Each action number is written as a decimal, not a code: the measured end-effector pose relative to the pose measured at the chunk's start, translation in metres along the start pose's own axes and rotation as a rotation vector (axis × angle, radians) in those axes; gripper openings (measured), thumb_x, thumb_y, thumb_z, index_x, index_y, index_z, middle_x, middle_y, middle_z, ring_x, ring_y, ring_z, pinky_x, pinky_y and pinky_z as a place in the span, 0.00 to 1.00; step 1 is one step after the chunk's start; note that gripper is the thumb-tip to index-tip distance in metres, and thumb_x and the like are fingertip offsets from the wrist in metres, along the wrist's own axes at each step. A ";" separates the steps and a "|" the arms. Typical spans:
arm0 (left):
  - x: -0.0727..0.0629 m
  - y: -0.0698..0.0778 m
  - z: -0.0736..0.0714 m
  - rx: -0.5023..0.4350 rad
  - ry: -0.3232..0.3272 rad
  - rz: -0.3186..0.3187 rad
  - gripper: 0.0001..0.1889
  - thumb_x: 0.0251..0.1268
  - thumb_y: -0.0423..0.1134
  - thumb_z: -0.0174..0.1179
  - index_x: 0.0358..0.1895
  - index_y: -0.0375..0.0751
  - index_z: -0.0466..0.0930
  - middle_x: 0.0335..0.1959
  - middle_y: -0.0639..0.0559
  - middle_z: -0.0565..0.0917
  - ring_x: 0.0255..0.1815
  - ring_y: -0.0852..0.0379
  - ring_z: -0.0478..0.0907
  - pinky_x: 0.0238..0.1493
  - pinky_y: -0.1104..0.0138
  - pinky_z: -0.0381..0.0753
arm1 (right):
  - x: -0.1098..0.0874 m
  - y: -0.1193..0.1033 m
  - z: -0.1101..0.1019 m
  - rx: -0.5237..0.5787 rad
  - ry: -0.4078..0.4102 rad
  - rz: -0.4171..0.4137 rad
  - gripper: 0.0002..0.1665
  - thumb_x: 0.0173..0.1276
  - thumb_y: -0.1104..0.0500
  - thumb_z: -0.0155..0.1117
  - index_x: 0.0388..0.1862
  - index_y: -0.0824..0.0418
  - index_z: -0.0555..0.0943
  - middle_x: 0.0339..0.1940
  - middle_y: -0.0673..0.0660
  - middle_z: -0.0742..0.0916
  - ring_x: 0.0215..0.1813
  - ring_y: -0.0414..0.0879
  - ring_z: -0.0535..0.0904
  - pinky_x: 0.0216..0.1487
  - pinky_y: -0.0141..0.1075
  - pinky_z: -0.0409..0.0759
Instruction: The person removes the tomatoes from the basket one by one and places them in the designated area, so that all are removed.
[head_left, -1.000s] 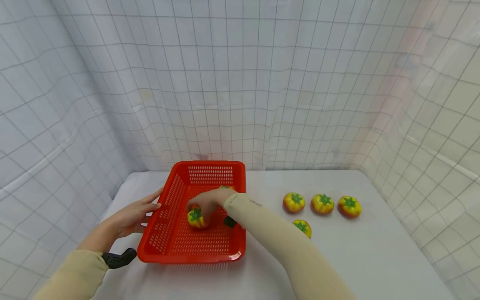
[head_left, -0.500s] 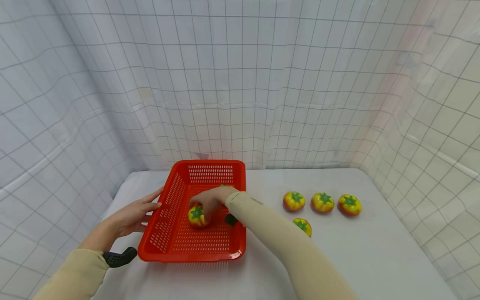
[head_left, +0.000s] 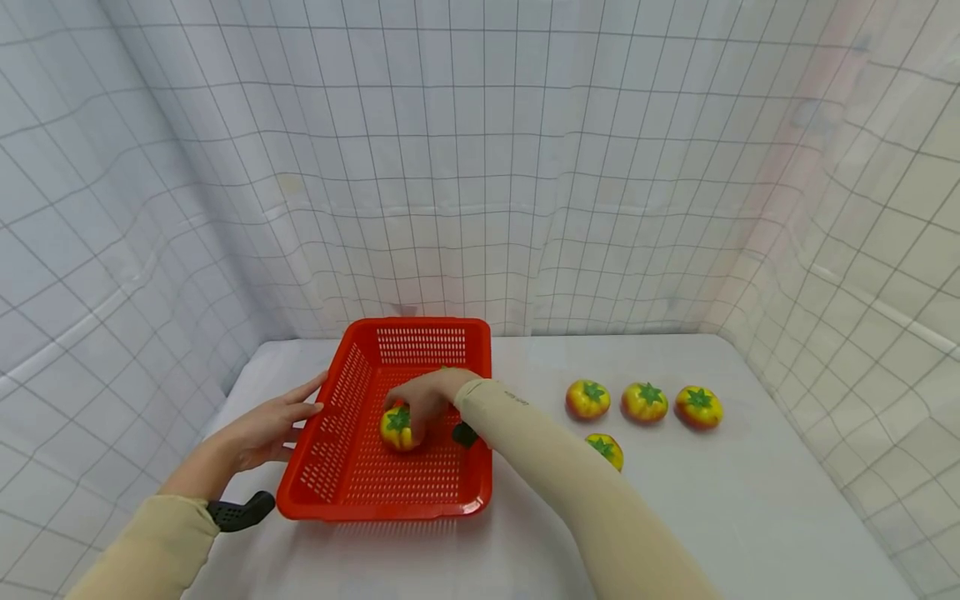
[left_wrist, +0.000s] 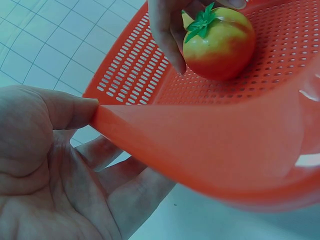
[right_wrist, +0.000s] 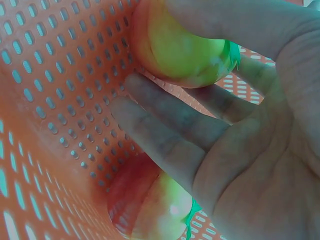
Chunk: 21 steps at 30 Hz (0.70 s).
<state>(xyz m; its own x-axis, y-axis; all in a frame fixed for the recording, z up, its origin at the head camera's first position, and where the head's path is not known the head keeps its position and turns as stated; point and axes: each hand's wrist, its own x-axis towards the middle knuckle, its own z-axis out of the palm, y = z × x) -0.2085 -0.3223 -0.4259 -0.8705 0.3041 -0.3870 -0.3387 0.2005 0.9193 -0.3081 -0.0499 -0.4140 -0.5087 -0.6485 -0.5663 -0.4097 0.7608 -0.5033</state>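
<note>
A red perforated plastic basket [head_left: 375, 510] stands on the table, left of centre. My left hand [head_left: 262, 433] pinches its left rim, thumb on top and fingers below, as the left wrist view shows. Inside the basket my right hand [head_left: 427, 398] holds a yellow-red toy tomato [head_left: 396, 432] with a green leafy top, thumb on one side and fingers around the other. In the right wrist view a second toy tomato [right_wrist: 150, 200] lies beside the fingers, near the basket wall; in the head view my hand and arm hide most of it.
To the right of the basket, a toy tomato [head_left: 588, 400], another toy tomato [head_left: 644, 403] and a third toy tomato [head_left: 699, 407] lie in a row. One more toy tomato [head_left: 604, 451] sits closer, partly behind my right sleeve. White gridded curtains [head_left: 480, 167] hang around the table [head_left: 735, 517].
My right hand has shifted slightly right and away inside the basket, with the toy tomato moving along. The left hand stays on the rim.
</note>
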 end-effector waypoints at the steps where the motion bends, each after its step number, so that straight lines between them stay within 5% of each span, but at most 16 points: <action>1: 0.000 0.000 0.000 -0.001 0.000 -0.001 0.38 0.84 0.43 0.47 0.84 0.58 0.32 0.70 0.31 0.69 0.54 0.39 0.82 0.50 0.44 0.84 | 0.000 0.000 0.000 0.015 0.000 0.000 0.42 0.56 0.56 0.82 0.67 0.33 0.74 0.54 0.44 0.78 0.56 0.46 0.72 0.57 0.43 0.78; 10: 0.000 0.002 0.001 0.007 0.008 -0.001 0.38 0.84 0.44 0.47 0.84 0.58 0.32 0.70 0.29 0.67 0.55 0.39 0.82 0.50 0.43 0.84 | -0.002 0.002 0.002 0.096 0.010 -0.016 0.39 0.57 0.57 0.81 0.66 0.37 0.76 0.53 0.46 0.78 0.55 0.47 0.73 0.57 0.45 0.82; 21: 0.000 0.002 0.000 0.000 0.006 -0.010 0.38 0.84 0.43 0.46 0.84 0.59 0.32 0.70 0.29 0.67 0.55 0.39 0.82 0.50 0.43 0.84 | -0.001 0.005 0.002 0.060 0.023 -0.021 0.40 0.56 0.54 0.82 0.66 0.35 0.76 0.52 0.45 0.79 0.56 0.47 0.72 0.59 0.48 0.79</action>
<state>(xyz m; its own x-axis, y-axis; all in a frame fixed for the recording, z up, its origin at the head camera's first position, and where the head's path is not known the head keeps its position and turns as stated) -0.2089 -0.3220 -0.4242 -0.8689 0.2967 -0.3962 -0.3478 0.2038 0.9152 -0.3079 -0.0454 -0.4171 -0.5178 -0.6632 -0.5405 -0.3744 0.7437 -0.5538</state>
